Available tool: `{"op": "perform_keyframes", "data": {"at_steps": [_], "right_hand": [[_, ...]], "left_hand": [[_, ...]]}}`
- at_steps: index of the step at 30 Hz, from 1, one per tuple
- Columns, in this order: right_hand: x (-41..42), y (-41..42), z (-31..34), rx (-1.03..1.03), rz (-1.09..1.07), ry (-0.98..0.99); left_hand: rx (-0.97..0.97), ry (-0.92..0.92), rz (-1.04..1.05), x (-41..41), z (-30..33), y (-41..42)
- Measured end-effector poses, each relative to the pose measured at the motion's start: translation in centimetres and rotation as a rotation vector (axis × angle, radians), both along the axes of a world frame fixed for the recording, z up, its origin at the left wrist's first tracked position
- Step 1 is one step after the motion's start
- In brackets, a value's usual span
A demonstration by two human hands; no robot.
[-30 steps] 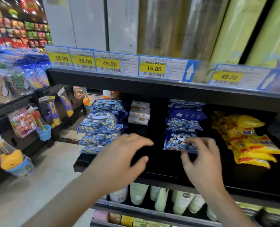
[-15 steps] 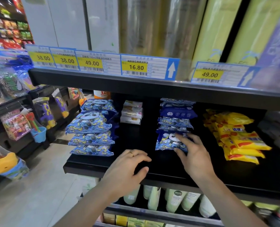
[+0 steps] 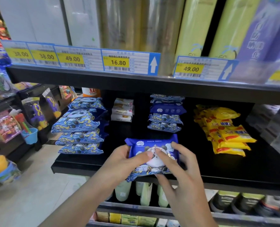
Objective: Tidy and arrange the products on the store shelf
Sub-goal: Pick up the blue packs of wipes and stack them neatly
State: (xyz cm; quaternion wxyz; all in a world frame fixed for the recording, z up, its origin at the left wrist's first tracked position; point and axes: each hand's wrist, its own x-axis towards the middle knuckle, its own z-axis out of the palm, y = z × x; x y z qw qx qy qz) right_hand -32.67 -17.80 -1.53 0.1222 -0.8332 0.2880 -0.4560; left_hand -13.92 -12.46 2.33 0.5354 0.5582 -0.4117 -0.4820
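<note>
Both my hands hold one blue wipes pack (image 3: 152, 145), lower centre of frame, above the front edge of the black shelf (image 3: 234, 169). Left hand (image 3: 119, 159): grip clamped on the pack's left end, thumb on top. Right hand (image 3: 181, 164): grip clamped on its right side, fingers curled over the edge. Pack's underside hidden. Soft glossy film, flat pillow shape, panda print partly covered by my thumbs. Blue stack (image 3: 166, 113) behind it; yellow packs (image 3: 226, 131) at right, lettering blurred. Price tags (image 3: 118, 62) above, small print unreadable.
</note>
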Motion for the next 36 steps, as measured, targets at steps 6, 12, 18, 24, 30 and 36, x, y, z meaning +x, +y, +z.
{"op": "perform_keyframes", "data": {"at_steps": [6, 12, 18, 24, 30, 36], "right_hand": [[-1.1, 0.9, 1.5, 0.274, 0.065, -0.038], [-1.6, 1.1, 4.5, 0.960, 0.099, -0.239], [-1.1, 0.7, 6.2, 1.411, 0.367, -0.255], [-0.7, 0.4, 5.4, 1.451, 0.379, -0.333], [-0.7, 0.6, 4.7, 1.415, 0.442, -0.437], [-1.3, 0.6, 4.4, 1.289, 0.428, -0.531]], "left_hand": [[-0.058, -0.038, 0.062, 0.3, -0.2, 1.0], [-0.163, -0.076, 0.060, 0.7, 0.2, 2.2], [-0.293, -0.241, 0.061, 1.2, -0.3, 3.0], [-0.326, -0.357, 0.060, 1.1, -0.6, 3.7], [-0.289, -0.398, 0.066, 1.2, -1.1, 4.3], [-0.173, -0.281, 0.144, 2.0, -1.5, 4.4]]}}
